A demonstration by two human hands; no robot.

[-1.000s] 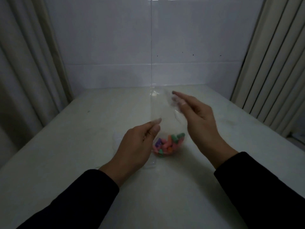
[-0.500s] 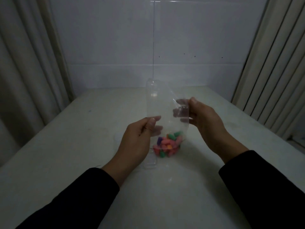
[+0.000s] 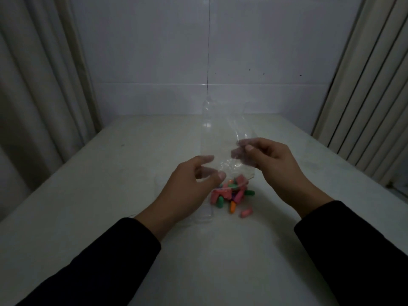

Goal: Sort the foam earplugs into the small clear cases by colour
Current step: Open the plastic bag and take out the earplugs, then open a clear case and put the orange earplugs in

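**Both hands on the clear bag, earplugs spilling onto the counter**

The right hand [image 3: 273, 164] pinches the clear plastic bag [image 3: 223, 149] between thumb and curled fingers, holding it up above the counter [image 3: 110, 195]. The left hand [image 3: 189, 188] holds the bag's lower part, its thumb and forefinger closed on the film just above the opening. The bag stands tall between the two hands, its far end rising toward the tiled wall [image 3: 154, 62]. Under the hands, the foam earplugs [image 3: 229, 193] lie in a loose heap at the bag's mouth: pink, green, orange and a little purple. One pink earplug [image 3: 246, 212] lies apart, nearer the person. A small clear case [image 3: 204, 215] sits just beside the heap, near the left wrist. Dark sleeves cover both forearms. Curtains [image 3: 39, 85] hang at both sides.
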